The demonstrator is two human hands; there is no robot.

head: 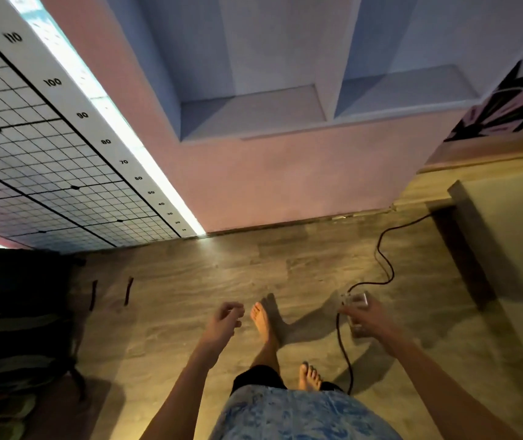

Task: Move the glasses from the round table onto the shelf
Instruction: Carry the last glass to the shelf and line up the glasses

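My right hand is closed around a clear drinking glass, held low over the wooden floor at the right. My left hand hangs at the centre with fingers loosely curled and apart, holding nothing. The shelf is a pale recessed niche in the pink wall ahead, split by an upright divider into a left bay and a right bay; both bays look bare. The round table is out of view.
A black cable snakes across the floor under my right hand. A dark bench or table edge stands at the right. A dark bag sits at the left below a gridded measuring board. My bare feet stand mid-floor.
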